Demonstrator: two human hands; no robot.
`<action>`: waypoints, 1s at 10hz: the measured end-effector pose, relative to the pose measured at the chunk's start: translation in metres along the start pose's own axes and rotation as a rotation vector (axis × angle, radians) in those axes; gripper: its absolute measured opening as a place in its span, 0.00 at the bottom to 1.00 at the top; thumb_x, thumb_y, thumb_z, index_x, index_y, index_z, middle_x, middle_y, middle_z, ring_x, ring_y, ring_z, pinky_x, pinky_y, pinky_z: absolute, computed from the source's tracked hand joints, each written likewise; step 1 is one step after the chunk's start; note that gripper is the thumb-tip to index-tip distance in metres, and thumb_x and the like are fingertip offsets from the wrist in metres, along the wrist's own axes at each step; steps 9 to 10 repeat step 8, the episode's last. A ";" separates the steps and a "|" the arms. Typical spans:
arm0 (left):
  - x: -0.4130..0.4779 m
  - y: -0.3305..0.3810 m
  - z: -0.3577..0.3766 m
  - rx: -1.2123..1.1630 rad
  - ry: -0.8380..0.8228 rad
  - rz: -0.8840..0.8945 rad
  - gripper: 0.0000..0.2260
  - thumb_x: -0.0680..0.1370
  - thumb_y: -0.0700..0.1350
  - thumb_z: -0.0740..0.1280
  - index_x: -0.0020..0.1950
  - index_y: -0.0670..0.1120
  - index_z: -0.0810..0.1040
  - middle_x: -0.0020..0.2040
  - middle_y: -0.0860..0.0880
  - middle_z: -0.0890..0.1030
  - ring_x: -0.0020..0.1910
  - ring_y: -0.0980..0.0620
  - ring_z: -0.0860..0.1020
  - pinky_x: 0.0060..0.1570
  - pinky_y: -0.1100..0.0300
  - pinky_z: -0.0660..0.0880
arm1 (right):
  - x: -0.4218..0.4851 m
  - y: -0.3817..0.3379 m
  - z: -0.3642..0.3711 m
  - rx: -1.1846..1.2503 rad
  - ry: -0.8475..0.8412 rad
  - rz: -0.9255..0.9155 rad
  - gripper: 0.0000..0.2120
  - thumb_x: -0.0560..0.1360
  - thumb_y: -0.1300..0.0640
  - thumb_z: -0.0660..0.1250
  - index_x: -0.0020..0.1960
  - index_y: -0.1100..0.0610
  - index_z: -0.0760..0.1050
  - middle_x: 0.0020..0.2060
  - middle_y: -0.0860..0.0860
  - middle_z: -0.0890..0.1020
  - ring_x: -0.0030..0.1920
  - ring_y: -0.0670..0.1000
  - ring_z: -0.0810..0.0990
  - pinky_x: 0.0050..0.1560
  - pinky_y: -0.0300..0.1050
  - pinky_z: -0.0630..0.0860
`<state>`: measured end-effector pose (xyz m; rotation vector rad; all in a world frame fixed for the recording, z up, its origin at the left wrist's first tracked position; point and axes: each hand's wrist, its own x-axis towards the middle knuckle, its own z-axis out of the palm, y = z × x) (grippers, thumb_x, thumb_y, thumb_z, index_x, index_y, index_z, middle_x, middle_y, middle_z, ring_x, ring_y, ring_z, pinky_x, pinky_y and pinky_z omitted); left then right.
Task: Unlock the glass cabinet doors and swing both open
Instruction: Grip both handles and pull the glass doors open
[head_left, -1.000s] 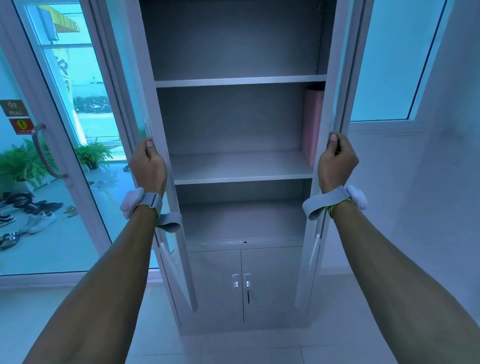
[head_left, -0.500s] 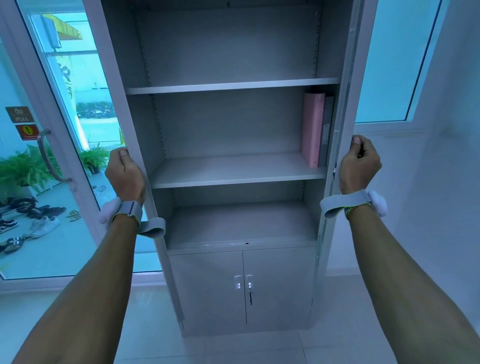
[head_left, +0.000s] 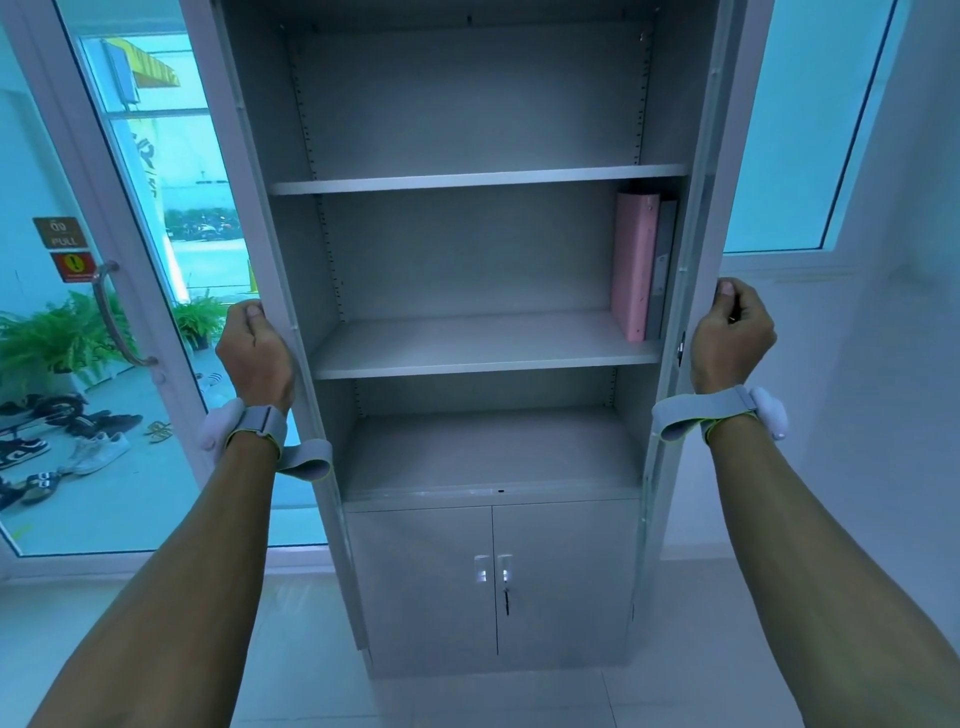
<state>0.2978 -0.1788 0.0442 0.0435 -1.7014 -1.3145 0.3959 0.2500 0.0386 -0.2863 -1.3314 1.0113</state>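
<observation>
The glass cabinet doors stand swung wide on either side of the grey cabinet (head_left: 467, 104), each seen nearly edge-on: the left door (head_left: 270, 234) runs down the cabinet's left flank and the right door (head_left: 696, 208) down its right. The left hand (head_left: 254, 353) has its fingers curled shut around the left door's edge, thumb on top; the right hand (head_left: 732, 338) is closed the same way on the right door's edge, just above the lock (head_left: 680, 351) set in that door. Judging by how the doors lie, the unlocking is done and the swing is at or near its end, so what remains is likely only to ease both doors to their stops and let go, gently enough that they do not bounce back. Inside, the shelves are bare except for a pink binder (head_left: 634, 265) and a grey one beside it on the middle shelf. To the left, the glazed entrance door (head_left: 130, 312) with its curved handle stands close behind the left door and could limit its travel; the right wall is near too.
</observation>
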 end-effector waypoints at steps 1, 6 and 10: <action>-0.002 0.003 -0.001 -0.004 -0.008 0.002 0.14 0.82 0.40 0.54 0.54 0.35 0.76 0.49 0.32 0.79 0.42 0.50 0.69 0.38 0.62 0.59 | 0.000 0.001 -0.001 -0.007 0.002 -0.001 0.11 0.78 0.64 0.60 0.51 0.64 0.80 0.46 0.61 0.85 0.44 0.51 0.78 0.40 0.19 0.66; -0.001 0.008 0.001 -0.021 0.044 -0.026 0.14 0.81 0.39 0.54 0.53 0.34 0.76 0.50 0.33 0.80 0.45 0.44 0.73 0.42 0.57 0.64 | 0.001 0.000 0.000 -0.068 0.070 -0.011 0.11 0.78 0.62 0.59 0.50 0.63 0.80 0.46 0.60 0.85 0.47 0.56 0.81 0.45 0.36 0.71; -0.023 0.012 0.015 0.224 0.200 0.288 0.12 0.74 0.42 0.61 0.56 0.39 0.73 0.55 0.37 0.75 0.57 0.42 0.72 0.55 0.54 0.66 | -0.025 -0.001 0.004 -0.195 0.149 -0.186 0.09 0.75 0.60 0.63 0.53 0.63 0.74 0.49 0.61 0.79 0.50 0.57 0.76 0.52 0.44 0.73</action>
